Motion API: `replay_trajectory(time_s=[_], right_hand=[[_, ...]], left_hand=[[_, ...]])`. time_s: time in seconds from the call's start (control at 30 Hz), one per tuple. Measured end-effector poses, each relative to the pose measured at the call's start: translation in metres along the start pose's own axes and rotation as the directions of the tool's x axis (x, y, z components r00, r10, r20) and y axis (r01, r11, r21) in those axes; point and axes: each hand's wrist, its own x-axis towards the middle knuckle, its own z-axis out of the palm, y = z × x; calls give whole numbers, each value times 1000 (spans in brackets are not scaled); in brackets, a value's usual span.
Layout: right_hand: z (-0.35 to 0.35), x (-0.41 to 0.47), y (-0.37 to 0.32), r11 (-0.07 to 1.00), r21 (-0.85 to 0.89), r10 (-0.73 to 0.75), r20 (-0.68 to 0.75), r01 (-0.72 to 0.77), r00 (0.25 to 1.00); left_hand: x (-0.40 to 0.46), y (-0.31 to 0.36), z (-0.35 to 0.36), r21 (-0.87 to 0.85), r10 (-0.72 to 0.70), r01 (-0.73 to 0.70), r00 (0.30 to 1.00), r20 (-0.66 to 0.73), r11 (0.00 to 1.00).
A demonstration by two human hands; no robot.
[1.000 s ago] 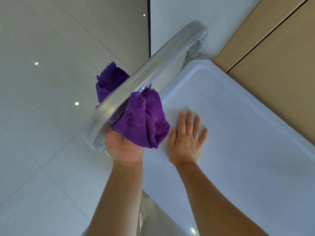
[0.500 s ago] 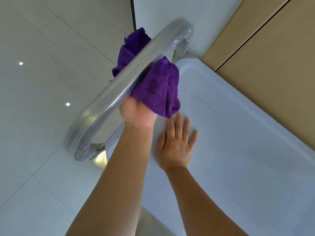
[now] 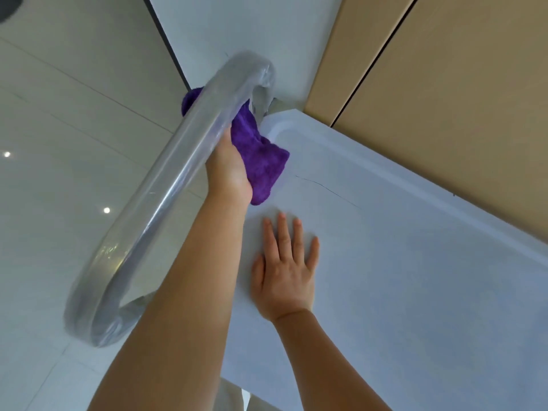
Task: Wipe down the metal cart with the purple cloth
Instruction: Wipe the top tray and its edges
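Left hand (image 3: 228,170) grips the crumpled purple terry cloth (image 3: 259,161), which is wrapped around the far end of the curved silver metal handle bar (image 3: 166,197), beside its bend. Right hand (image 3: 286,271) lies flat, fingers straight and spread, on the pale grey flat cart top (image 3: 415,277). A thin dark hairline mark (image 3: 326,188) crosses that top. White tiled floor (image 3: 59,143) lies beyond.

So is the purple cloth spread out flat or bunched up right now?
Bunched up. The purple cloth is wadded around the silver metal cart handle, gripped by the left hand, with a loose end hanging.
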Motion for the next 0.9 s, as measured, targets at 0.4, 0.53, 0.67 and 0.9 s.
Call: replay_trajectory(time_s=[0.4,0.53,0.67,0.9], right_hand=[[-1,0,-1,1000,29,10,43,-11,999],[-3,0,-1,1000,22,14,55,-15,998],[-8,1,-4,1000,17,19,94,-21,995],[-13,1,-4,999,27,17,145,-21,989]], left_hand=[[24,-27,37,950,218,-273,928,301,-150],[18,-17,17,929,248,-286,906,342,-236],[-5,-17,-19,947,285,-257,909,305,-194],[-43,-28,-90,967,319,-216,915,248,-132]])
